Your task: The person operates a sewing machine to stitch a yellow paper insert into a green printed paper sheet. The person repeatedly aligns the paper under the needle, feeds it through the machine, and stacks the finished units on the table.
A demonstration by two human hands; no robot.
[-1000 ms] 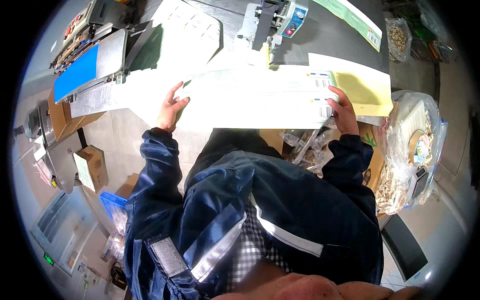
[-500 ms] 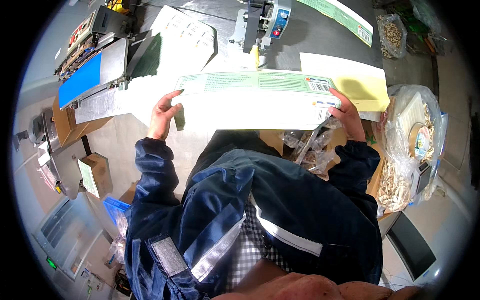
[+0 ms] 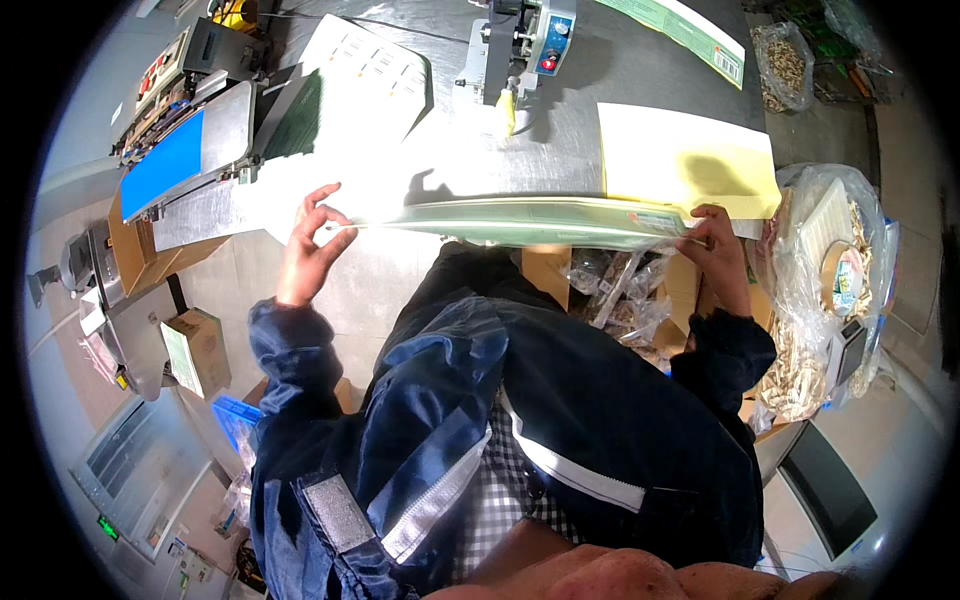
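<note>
Nearest to us, below the tabletop, an open carton [image 3: 545, 272] holds clear plastic bags [image 3: 615, 300]; we judge that a piece slipping from both hands could fall towards it. Above spans the long pale-green sheet [image 3: 540, 222], between the two hands at the near edge of the metal table [image 3: 640, 80]. It is seen almost edge-on, so we cannot tell whether it touches the tabletop or has more than one layer. The left hand [image 3: 310, 250] pinches its left end between thumb and fingers; the right hand [image 3: 720, 250] grasps its right end likewise. With no finger at its middle, we would expect a crease if the ends were pushed together, or a twist if one were raised faster. Just beyond the right hand lies a yellow sheet [image 3: 690, 150], whose near edge could be caught and dragged. Farther back stands a benchtop machine [image 3: 545, 45] with a yellow handle [image 3: 506, 113]; a sheet swung far forward might snag there. To its left lie printed sheets [image 3: 365, 75], liable to slide if brushed.
</note>
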